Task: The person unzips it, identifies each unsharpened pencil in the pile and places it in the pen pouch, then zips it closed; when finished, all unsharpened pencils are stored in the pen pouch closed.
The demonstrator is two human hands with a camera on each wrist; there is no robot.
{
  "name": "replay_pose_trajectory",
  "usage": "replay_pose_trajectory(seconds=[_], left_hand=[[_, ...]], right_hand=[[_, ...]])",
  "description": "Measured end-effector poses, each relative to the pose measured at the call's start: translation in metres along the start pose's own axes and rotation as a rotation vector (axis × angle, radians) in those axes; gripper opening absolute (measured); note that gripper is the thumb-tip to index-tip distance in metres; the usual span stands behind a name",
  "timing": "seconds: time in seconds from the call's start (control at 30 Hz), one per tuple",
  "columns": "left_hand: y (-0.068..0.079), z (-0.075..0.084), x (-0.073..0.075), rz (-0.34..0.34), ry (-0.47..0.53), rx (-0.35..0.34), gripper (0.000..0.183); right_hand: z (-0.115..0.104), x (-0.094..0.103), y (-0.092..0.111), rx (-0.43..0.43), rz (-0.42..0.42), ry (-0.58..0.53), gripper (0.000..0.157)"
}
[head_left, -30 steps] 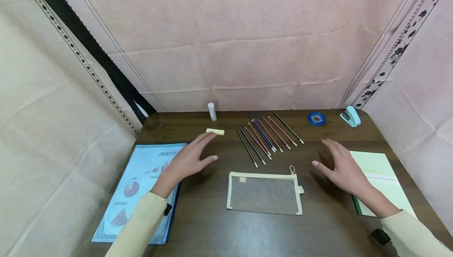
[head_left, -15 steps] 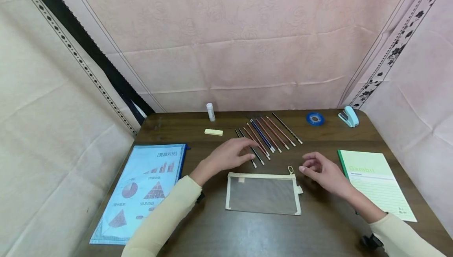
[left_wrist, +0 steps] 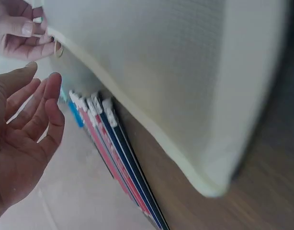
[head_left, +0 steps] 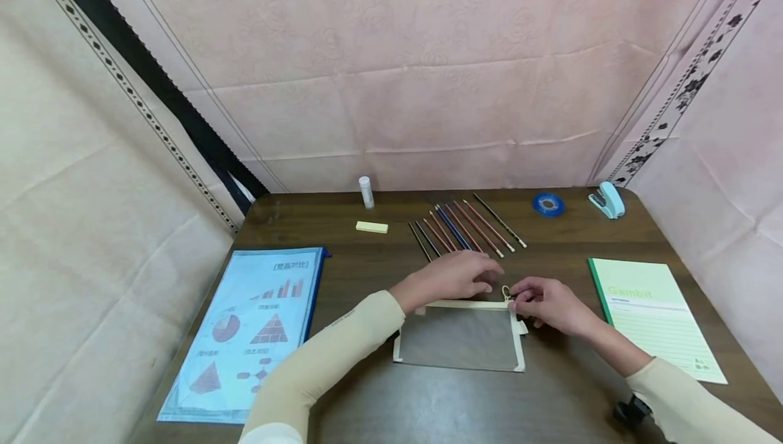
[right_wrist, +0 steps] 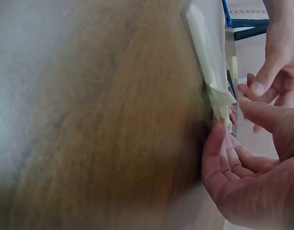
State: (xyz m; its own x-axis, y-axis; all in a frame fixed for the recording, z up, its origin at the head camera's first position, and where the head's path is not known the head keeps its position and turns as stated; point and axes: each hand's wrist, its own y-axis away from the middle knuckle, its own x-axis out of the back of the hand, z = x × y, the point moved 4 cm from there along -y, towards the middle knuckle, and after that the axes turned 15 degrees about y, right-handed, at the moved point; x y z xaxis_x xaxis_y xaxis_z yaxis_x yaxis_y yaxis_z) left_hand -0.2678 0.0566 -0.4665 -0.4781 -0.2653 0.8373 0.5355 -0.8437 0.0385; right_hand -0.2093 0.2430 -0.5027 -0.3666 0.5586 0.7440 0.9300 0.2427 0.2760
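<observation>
A see-through zip pouch [head_left: 465, 340] with a cream border lies flat on the table. My right hand [head_left: 547, 304] is at its top right corner, thumb and fingers pinching the edge beside the zipper's ring pull [head_left: 506, 292]. My left hand [head_left: 453, 274] hovers over the pouch's top edge with its fingers loosely bent. Nothing is held in that hand [left_wrist: 22, 139] in the left wrist view. Just beyond it lies a row of pencils [head_left: 486, 226] with white-tipped ends, some of those ends hidden behind the hand.
Left of the pouch is a blue folder [head_left: 245, 335] with printed charts; a green notepad [head_left: 657, 321] lies at right. Along the back are a glue stick [head_left: 366, 192], a pale yellow eraser [head_left: 372, 227], a blue tape roll [head_left: 548, 204] and a light blue stapler [head_left: 607, 200].
From near the eraser, my left hand has moved right, to the pouch's top edge. My right hand has come left from beside the notepad to the pouch corner. The pouch stays put.
</observation>
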Motion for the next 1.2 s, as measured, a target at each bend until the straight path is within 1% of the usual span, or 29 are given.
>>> replay_pose_trajectory(seconds=[0.1, 0.23, 0.37, 0.5, 0.6, 0.73, 0.83, 0.97, 1.0, 1.07, 1.17, 1.2], left_hand=[[-0.01, 0.003, -0.004, -0.016, -0.03, 0.001, 0.034], [-0.022, 0.002, -0.01, -0.051, -0.021, 0.03, 0.028], [-0.031, 0.002, -0.015, -0.093, -0.021, 0.037, 0.022], [-0.039, 0.005, -0.02, -0.108, -0.018, 0.057, 0.017], [-0.043, 0.005, -0.022, -0.119, 0.01, 0.088, 0.014], [-0.046, 0.005, -0.022, -0.124, 0.057, 0.11, 0.009], [-0.047, 0.005, -0.023, -0.112, 0.095, 0.116, 0.006], [-0.049, 0.003, -0.026, -0.105, 0.174, 0.137, 0.005], [-0.05, 0.003, -0.026, -0.105, 0.196, 0.139, 0.006], [-0.051, 0.003, -0.028, -0.117, 0.224, 0.133, 0.011], [-0.054, 0.001, -0.028, -0.14, 0.244, 0.114, 0.017], [-0.054, 0.001, -0.028, -0.147, 0.239, 0.103, 0.017]], right_hand=[[0.0, -0.001, -0.002, -0.015, -0.014, -0.01, 0.041], [0.001, -0.003, -0.004, -0.015, -0.017, -0.014, 0.037], [0.002, -0.004, -0.006, -0.008, -0.012, -0.006, 0.033], [0.002, -0.005, -0.007, -0.02, -0.005, -0.001, 0.032], [0.003, -0.006, -0.007, -0.033, -0.003, -0.005, 0.031], [0.003, -0.007, -0.007, -0.043, 0.007, -0.001, 0.03], [0.002, -0.008, -0.008, -0.034, 0.015, 0.012, 0.029], [0.001, -0.008, -0.007, -0.03, 0.008, 0.019, 0.028], [0.001, -0.008, -0.006, -0.042, 0.007, 0.013, 0.027], [0.001, -0.007, -0.005, -0.034, 0.008, 0.011, 0.028], [0.001, -0.006, -0.003, -0.013, 0.015, 0.015, 0.027], [0.002, -0.006, -0.003, -0.021, 0.019, 0.011, 0.026]])
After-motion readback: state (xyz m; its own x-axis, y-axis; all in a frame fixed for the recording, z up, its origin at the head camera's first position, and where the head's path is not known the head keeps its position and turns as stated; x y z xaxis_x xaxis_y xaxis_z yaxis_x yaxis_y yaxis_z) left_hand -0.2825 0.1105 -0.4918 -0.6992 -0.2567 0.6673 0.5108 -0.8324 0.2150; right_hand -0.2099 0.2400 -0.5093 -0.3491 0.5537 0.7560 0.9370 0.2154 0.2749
